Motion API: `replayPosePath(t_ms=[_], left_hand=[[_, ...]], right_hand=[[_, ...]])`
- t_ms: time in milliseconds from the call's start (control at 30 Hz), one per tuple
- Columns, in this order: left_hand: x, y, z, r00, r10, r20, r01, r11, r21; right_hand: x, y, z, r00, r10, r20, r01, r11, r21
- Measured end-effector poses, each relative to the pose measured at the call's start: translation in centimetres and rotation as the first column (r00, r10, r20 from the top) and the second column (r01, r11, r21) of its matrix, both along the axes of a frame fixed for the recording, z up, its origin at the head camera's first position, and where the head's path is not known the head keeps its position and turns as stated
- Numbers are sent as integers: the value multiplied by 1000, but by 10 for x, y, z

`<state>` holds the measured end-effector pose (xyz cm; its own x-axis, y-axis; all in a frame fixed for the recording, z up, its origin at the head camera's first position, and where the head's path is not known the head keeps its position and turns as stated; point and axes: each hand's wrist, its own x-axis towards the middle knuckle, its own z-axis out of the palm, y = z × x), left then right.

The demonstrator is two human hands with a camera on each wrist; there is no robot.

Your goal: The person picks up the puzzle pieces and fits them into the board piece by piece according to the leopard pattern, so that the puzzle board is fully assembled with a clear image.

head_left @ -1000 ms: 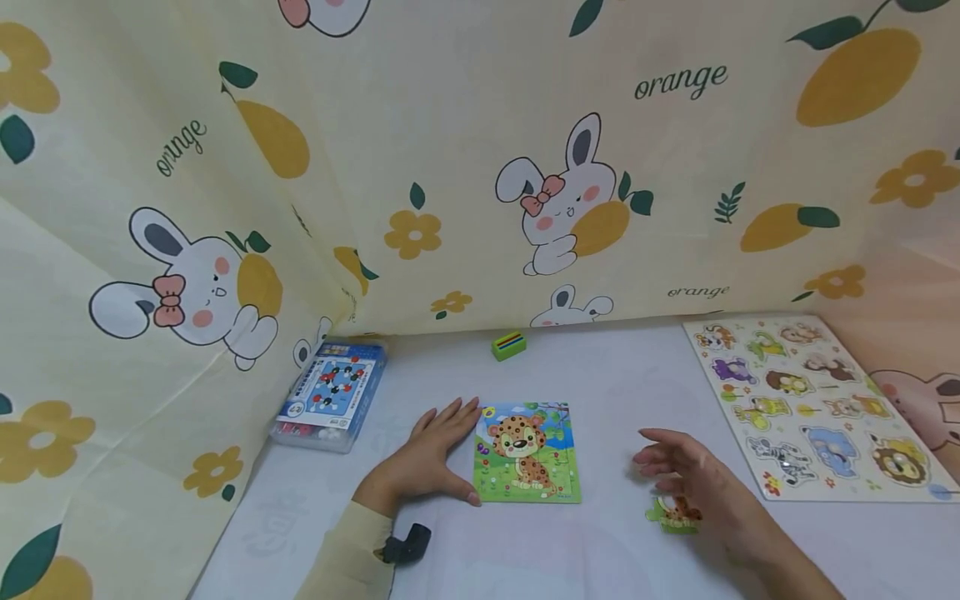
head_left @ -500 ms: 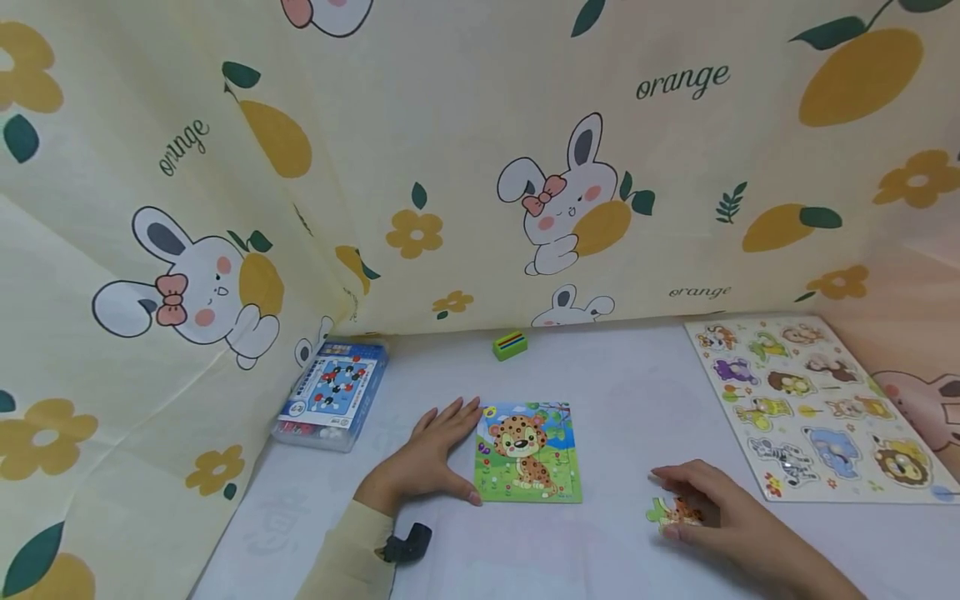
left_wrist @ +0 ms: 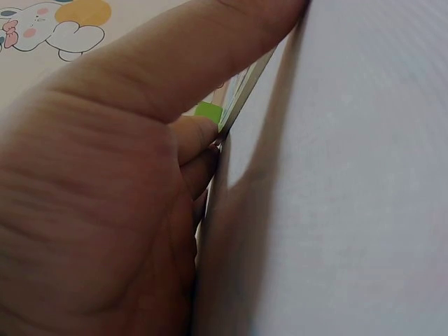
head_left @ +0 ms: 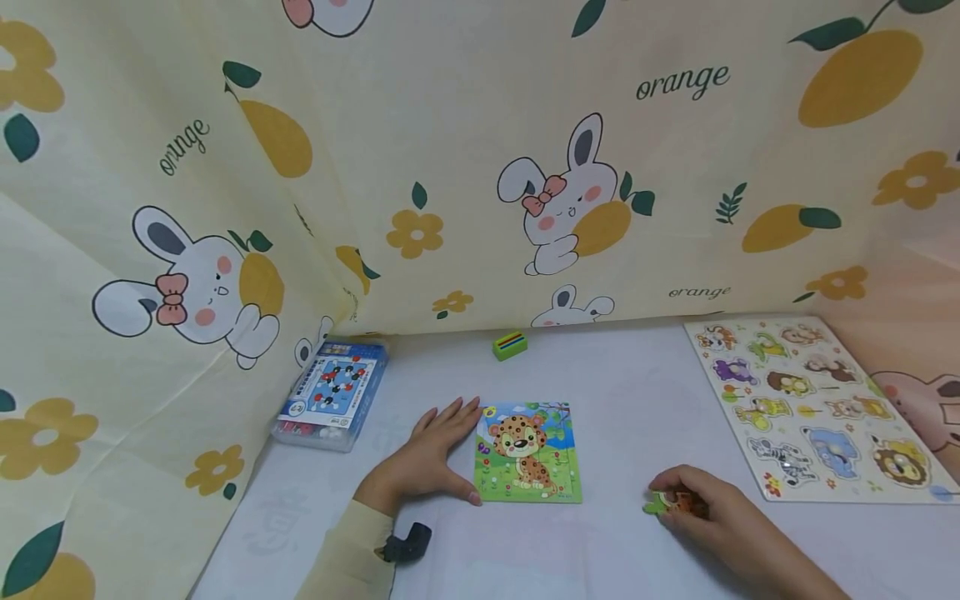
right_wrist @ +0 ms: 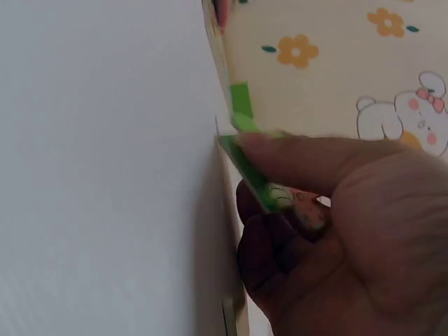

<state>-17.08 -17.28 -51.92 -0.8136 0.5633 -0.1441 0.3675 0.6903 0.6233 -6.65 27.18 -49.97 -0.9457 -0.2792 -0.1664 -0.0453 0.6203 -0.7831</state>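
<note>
A square leopard jigsaw puzzle (head_left: 527,454) lies flat in the middle of the table. Along its left edge rests my left hand (head_left: 420,462), fingers extended and thumb apart, the thumb tip at the lower left corner. To the right of the puzzle, my right hand (head_left: 712,508) pinches a green and orange spotted puzzle piece (head_left: 657,503) between thumb and fingers. In the right wrist view the same puzzle piece (right_wrist: 252,178) appears tilted, partly covered by the thumb and fingers. Up close in the left wrist view, the left palm (left_wrist: 91,210) and thumb fill much of the picture.
An animal puzzle board (head_left: 817,408) lies on the right. At the back left stands a plastic box (head_left: 330,396) with a molecule picture on its label. A small green block (head_left: 510,345) with coloured stripes sits near the printed curtain (head_left: 465,167).
My right hand has come down onto the puzzle piece, closed thumb and fingers round it and tilted it. My left hand and the leopard puzzle have stayed in place.
</note>
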Motion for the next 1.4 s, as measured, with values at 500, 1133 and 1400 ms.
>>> replayPosePath(t_ms=[500, 1133, 1400], left_hand=[[1, 1, 1, 1000, 5, 16, -4, 1000, -12], [-2, 1, 1, 1000, -3, -4, 3, 1000, -19], [0, 1, 2, 1000, 3, 4, -3, 1000, -19]], right_hand=[[-7, -34, 1, 980, -107, -167, 60, 961, -269], [-33, -107, -6, 973, 11, -229, -66, 970, -233], [-37, -138, -9, 967, 49, -250, -103, 973, -206]])
